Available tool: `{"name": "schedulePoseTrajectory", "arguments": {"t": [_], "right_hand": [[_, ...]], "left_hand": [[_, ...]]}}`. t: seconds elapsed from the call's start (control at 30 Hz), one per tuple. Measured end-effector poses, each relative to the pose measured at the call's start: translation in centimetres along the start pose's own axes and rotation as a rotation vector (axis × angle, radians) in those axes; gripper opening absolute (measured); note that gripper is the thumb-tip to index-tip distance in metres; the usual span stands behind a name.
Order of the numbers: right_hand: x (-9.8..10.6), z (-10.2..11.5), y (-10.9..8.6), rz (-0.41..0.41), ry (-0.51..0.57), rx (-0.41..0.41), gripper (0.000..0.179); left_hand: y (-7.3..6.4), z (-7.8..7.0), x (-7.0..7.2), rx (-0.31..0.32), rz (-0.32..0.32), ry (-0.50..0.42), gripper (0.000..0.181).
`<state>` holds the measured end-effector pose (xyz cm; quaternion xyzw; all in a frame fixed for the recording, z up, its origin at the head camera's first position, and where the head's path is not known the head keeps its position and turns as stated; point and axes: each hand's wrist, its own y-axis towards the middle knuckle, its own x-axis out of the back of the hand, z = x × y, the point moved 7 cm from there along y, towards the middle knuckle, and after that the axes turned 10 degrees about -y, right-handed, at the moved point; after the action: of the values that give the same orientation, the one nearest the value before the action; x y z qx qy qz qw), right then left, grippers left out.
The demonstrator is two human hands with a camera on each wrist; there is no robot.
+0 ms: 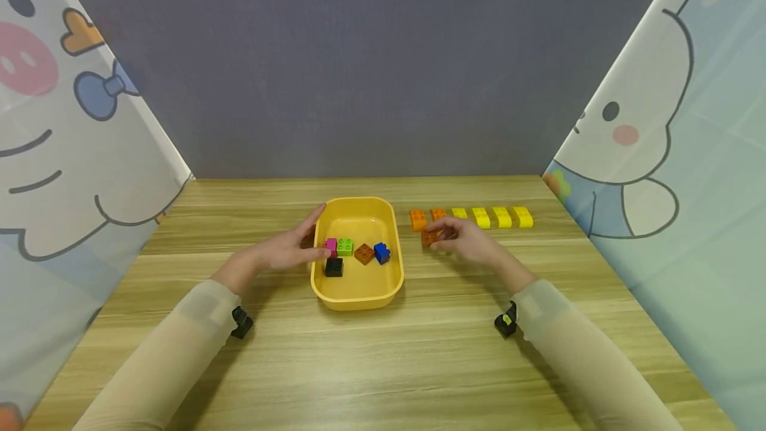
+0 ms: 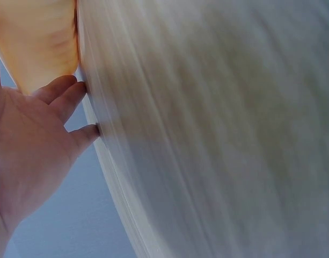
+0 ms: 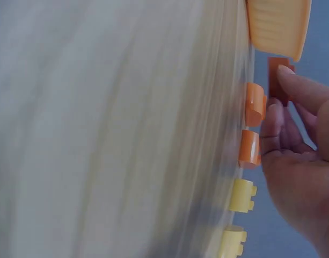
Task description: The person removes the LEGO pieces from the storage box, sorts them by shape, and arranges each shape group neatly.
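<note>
Your head view is evenly bright, with soft shadows on the table (image 1: 359,364) beneath your sleeves (image 1: 161,358). Both wrist views look hazy and bluish; beside your left hand (image 2: 33,142) and right hand (image 3: 298,172), the table grain smears into blur.

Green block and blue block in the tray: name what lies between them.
In the head view, a brown block lies between the green block and blue block.

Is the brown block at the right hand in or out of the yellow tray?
Out: in the head view, the right hand pinches the brown block to the right of the yellow tray.
</note>
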<state>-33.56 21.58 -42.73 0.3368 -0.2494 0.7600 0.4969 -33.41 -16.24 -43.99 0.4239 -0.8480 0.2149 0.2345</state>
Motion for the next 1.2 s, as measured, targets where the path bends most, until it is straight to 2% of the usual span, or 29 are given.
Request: {"name": "schedulePoseTrajectory", "arguments": {"t": [0.1,0.2,0.8,1.2], "right_hand": [[-0.6,-0.2,0.4,0.049,-0.039,-0.019,0.037],[-1.0,-0.2,0.7,0.065,-0.063,-0.018,0.038],[-1.7,-0.6,1.3,0.082,-0.046,-0.023,0.041],[-1.7,-0.6,1.3,0.087,-0.036,-0.021,0.043]], "left_hand": [[0.0,0.0,0.0,0.003,0.004,-0.005,0.111],[0.1,-0.1,0.0,0.007,0.007,-0.011,0.112],[0.1,-0.1,-0.1,-0.007,0.013,-0.037,0.111],[0.1,0.1,0.0,-0.003,0.009,-0.02,0.111]]}}
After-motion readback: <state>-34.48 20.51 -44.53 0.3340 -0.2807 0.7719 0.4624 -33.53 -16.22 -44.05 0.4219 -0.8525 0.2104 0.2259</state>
